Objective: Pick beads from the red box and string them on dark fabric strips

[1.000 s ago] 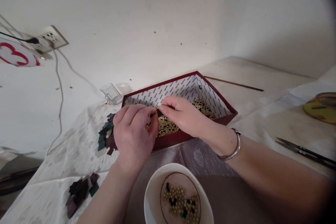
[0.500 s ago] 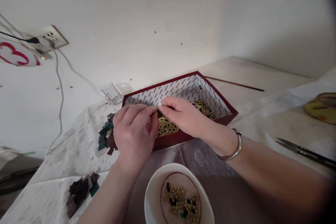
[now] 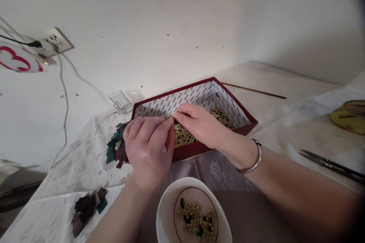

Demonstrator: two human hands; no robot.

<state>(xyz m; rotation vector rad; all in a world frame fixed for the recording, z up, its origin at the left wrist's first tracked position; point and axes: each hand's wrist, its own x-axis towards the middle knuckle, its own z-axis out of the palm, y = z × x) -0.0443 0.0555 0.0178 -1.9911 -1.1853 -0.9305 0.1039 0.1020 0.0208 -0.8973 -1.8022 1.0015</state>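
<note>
Over the front part of a dark red box (image 3: 196,150), my left hand (image 3: 151,148) and my right hand (image 3: 196,123) meet at their fingertips. Both are closed in a pinch; whatever lies between the fingers is too small to make out. Gold and black beads (image 3: 184,136) cover the bottom of the box, partly hidden by my hands. A white bowl (image 3: 165,212) with more gold and dark beads (image 3: 196,220) stands nearer to me, below the box. Dark green and brown pieces (image 3: 115,144) lie beside the box's left end.
A clear glass cup (image 3: 121,100) stands behind the left pieces. More dark pieces (image 3: 85,210) lie at the front left. A thin brown stick (image 3: 253,90), black scissors (image 3: 330,163) and a yellow tape roll (image 3: 348,117) are on the right. A wall outlet (image 3: 57,41) holds plugged cords.
My left hand has shifted slightly right and turned, bringing its fingertips against those of my right hand. My right hand has hardly moved.
</note>
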